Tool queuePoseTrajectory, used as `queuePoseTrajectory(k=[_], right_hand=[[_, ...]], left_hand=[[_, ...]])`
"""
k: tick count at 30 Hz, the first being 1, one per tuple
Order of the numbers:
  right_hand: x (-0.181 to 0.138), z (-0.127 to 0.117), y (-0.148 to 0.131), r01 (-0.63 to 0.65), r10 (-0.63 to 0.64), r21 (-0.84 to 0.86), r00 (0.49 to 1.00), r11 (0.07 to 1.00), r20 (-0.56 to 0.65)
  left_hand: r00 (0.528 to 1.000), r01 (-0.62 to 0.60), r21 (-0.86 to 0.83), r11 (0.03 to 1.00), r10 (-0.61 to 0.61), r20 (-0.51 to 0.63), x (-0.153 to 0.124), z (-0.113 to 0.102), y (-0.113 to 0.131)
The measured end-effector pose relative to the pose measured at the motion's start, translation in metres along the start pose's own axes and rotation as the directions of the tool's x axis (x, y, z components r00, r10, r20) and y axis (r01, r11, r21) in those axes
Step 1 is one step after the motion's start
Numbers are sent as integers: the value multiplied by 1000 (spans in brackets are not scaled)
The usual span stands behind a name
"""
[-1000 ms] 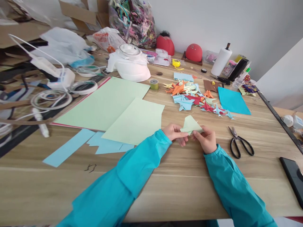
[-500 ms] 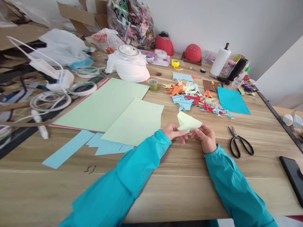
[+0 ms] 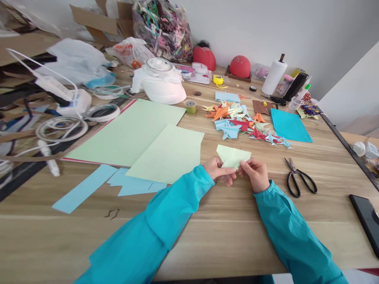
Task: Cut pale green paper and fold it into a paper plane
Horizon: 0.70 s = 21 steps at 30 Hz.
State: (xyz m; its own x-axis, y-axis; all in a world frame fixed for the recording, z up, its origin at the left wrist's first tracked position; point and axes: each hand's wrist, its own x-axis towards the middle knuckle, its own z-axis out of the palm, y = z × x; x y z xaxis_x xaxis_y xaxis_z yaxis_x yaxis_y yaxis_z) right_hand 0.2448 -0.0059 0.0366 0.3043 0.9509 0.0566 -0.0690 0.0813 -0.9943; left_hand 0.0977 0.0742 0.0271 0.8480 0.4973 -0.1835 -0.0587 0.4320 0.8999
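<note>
Between my two hands is a small piece of folded pale green paper point(image 3: 233, 155), held just above the wooden table. My left hand point(image 3: 220, 170) pinches its lower left part, thumb on top and fingers underneath. On the other side, my right hand point(image 3: 255, 171) grips the lower right edge between thumb and fingers. Beyond the hands lies a heap of folded paper pieces point(image 3: 227, 125) in orange, red, light blue and pale green. A large pale green sheet point(image 3: 171, 154) rests left of my left hand, partly over light blue paper pieces point(image 3: 137, 185).
Black-handled scissors point(image 3: 299, 177) lie right of my right hand, with a phone point(image 3: 365, 221) at the table's right edge. A blue sheet point(image 3: 291, 125) sits behind the scissors. Cables point(image 3: 63, 128) and a power strip point(image 3: 75, 101) crowd the left. A thread spool point(image 3: 190, 107) stands further back.
The folded green paper has turned in my hands; its upper edge now lies flatter, without the raised left peak. My right fingers have shifted slightly left along its edge.
</note>
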Motion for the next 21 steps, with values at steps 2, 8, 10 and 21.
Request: queuePoseTrajectory(k=[2, 8, 10, 21], right_hand=[[0, 0, -1, -2, 2, -14, 1000, 1000, 4], [0, 0, -2, -6, 7, -41, 1000, 999, 24], [0, 0, -2, -4, 6, -42, 999, 999, 37], [0, -1, -3, -39, 43, -72, 998, 997, 45]], left_hand=[[1000, -15, 7, 1000, 15, -5, 0, 0, 0], [1000, -10, 2, 1000, 10, -26, 1, 1, -1], [999, -8, 2, 1000, 8, -44, 1, 2, 0], [993, 12, 46, 999, -6, -118, 0, 9, 2]])
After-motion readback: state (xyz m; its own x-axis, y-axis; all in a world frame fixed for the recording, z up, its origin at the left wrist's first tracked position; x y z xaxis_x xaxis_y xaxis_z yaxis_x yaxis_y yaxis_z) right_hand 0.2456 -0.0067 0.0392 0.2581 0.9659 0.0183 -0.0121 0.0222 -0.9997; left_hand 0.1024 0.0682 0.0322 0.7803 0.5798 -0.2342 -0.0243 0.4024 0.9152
